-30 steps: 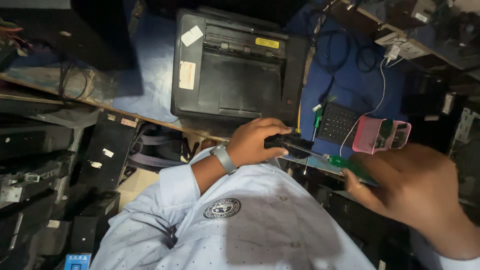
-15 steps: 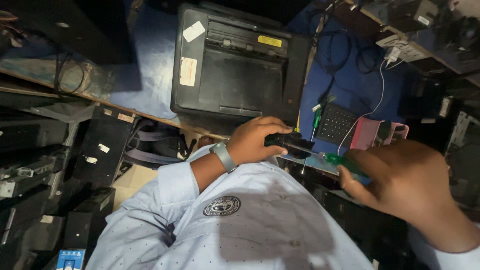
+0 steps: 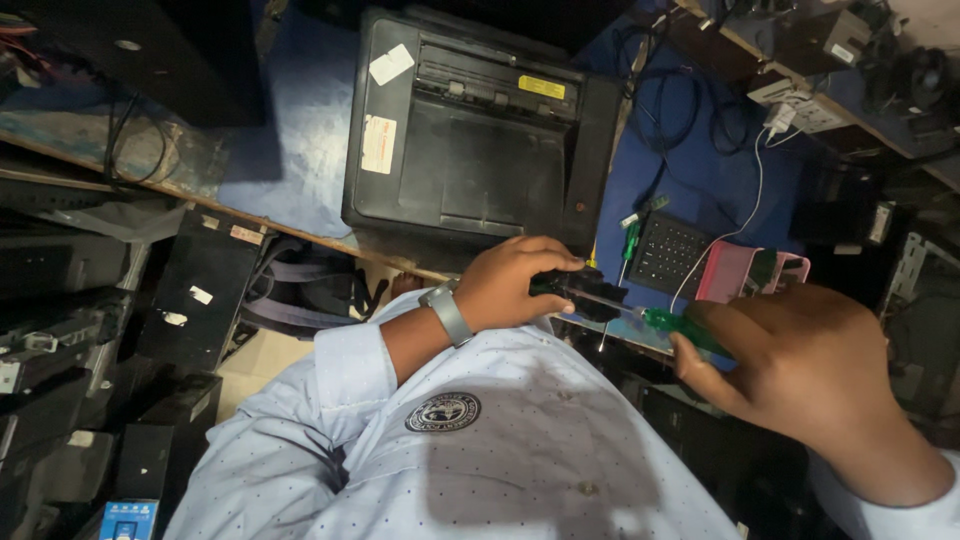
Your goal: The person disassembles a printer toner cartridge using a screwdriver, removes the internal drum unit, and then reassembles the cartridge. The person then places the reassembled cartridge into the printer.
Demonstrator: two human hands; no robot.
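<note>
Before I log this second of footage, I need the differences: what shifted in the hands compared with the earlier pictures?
Little changed. The right hand drew slightly closer to the left hand, keeping the green-handled screwdriver pointed at the small black part that the left hand grips. Nothing was picked up or released. The black printer, keypad and pink phone stayed put.

We see a white square sticker point(image 3: 390, 64) tilted at the black printer's top-left corner, a tall white-and-red label point(image 3: 378, 144) below it, and a yellow strip label point(image 3: 541, 87) to the right. A small blue-and-white box point(image 3: 127, 520) sits bottom left.
</note>
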